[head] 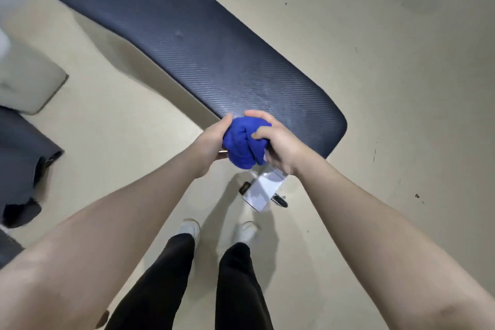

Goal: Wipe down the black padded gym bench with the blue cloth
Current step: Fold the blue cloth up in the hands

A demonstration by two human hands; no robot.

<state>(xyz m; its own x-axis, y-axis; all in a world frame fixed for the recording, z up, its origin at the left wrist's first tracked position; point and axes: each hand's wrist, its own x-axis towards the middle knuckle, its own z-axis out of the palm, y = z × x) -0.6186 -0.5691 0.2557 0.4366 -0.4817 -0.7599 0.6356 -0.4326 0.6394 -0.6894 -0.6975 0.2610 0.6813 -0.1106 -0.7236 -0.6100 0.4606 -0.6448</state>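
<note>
The floor (375, 88) is smooth and pale beige, with a few dark scuffs. One long bench (187, 43) runs across it from the upper left to just right of centre; its pad is black with a fine woven grain, rounded at the corners and narrowing toward the near end, with a small dent partway along. A white metal foot (261, 191) shows under that near end. At the left edge lie dark mats (24, 147) and a pale cushion (29, 83), both blurred.

The person stands at the bench's near end in black trousers (235, 284) and two white shoes (247, 230), both bare arms reaching forward. The one blue cloth (245, 140), soft and bunched into a ball, sits between the two hands over the bench's near edge. The left hand (211, 142) grips its left side, thumb along the top. The right hand (278, 142) curls round its right side, thumb pressed into the folds.
</note>
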